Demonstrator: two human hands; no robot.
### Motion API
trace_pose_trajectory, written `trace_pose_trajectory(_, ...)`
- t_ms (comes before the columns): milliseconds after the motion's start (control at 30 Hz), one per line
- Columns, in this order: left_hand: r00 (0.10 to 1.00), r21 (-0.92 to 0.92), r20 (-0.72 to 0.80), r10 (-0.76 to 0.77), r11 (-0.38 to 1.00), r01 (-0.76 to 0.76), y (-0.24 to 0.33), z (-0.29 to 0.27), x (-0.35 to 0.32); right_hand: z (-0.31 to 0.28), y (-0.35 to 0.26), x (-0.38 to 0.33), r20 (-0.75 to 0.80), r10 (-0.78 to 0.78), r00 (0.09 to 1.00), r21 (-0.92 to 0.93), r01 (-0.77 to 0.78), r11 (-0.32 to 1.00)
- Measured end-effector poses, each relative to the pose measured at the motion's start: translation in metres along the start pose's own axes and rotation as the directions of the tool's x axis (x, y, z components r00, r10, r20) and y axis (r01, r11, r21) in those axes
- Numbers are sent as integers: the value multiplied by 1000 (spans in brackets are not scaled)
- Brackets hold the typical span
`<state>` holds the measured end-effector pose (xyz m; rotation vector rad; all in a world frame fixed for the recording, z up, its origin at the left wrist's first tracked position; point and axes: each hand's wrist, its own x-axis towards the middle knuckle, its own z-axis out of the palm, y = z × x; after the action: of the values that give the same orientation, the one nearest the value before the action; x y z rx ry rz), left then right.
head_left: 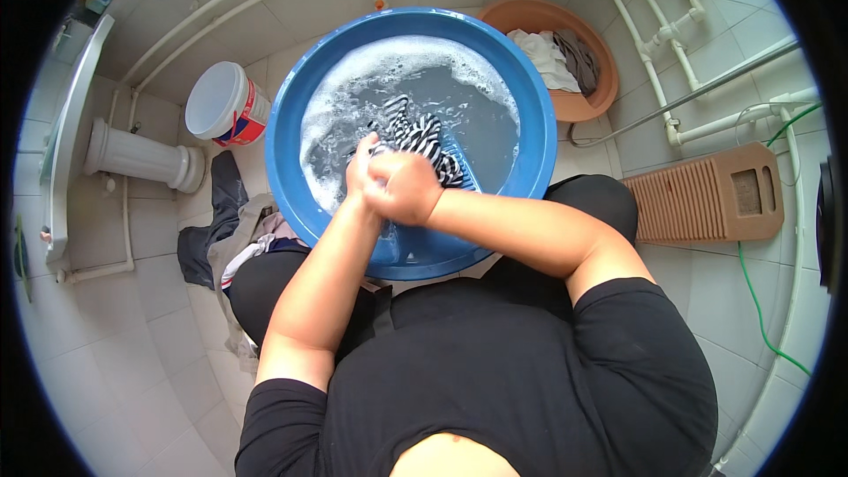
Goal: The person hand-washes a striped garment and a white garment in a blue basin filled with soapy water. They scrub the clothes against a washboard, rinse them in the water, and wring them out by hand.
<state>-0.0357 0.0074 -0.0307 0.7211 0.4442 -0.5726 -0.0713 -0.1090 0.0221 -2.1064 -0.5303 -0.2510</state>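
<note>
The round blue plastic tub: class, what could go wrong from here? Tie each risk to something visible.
Sudsy grey water could slop over the rim of the round blue plastic tub. The heap of dark and pale clothes close beside it might then get wet. The black-and-white striped cloth in the tub could slip away from the left hand and right hand.

The basin [284, 137] stands before you, cloth [417, 134] in its water [490, 119]. Left of it is a bucket [228, 106]; behind its right side, a tub [580, 107] of clothes [543, 60]; to your right, a washboard [680, 199].
</note>
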Motion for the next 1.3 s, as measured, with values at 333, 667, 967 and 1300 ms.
trace_pose_trajectory(333,993,599,108,37,795,-95,10,52,-32,-38,76,47,-231,312,922,-103,-342,934)
trace_pose_trajectory(667,804,-114,509,308,950,-292,66,64,-58,-20,58,23,-133,239,962,-101,-253,962)
trace_pose_trajectory(967,766,-277,533,359,930,-243,81,66,-76,-82,77,67,213,502,838,724,-481,495)
trace_pose_trajectory(1300,778,-171,581,237,971,-167,69,77,-69,-27,70,49,381,336,861,255,-448,857)
